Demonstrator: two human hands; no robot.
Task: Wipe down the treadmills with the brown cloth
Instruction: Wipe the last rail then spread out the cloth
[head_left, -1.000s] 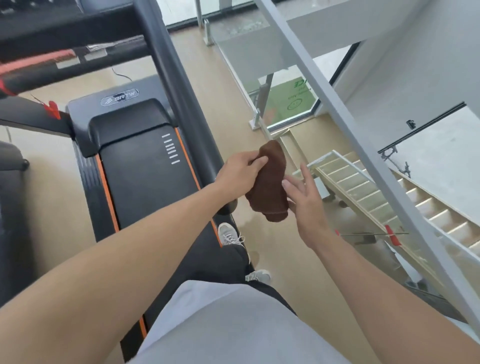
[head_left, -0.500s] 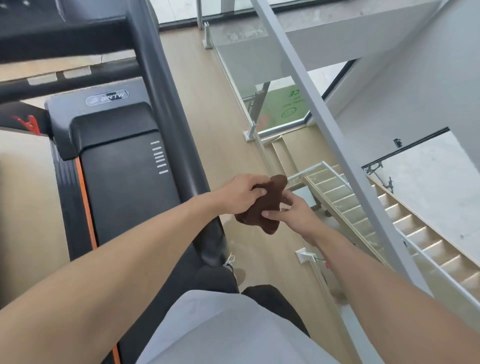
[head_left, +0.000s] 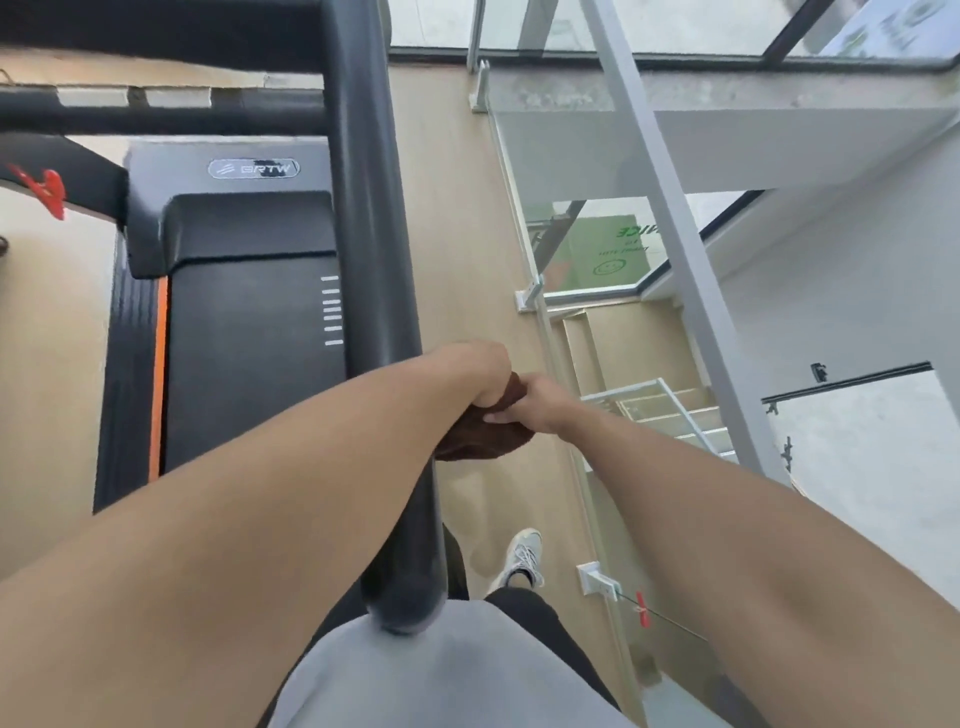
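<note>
Brown cloth (head_left: 483, 436) bunched against the treadmill's right handrail (head_left: 382, 291).
Left hand (head_left: 480, 376) and right hand (head_left: 535, 402) both grip the cloth, fingers curled; treadmill belt (head_left: 249, 358) lies below left.

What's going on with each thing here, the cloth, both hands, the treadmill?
Brown cloth: bunched, gripped by both hands beside the handrail.
Left hand: fingers curled round the cloth.
Right hand: pinches the cloth.
Treadmill handrail: bare; whether the cloth touches it is unclear.
Treadmill belt: nothing lying on it.
</note>
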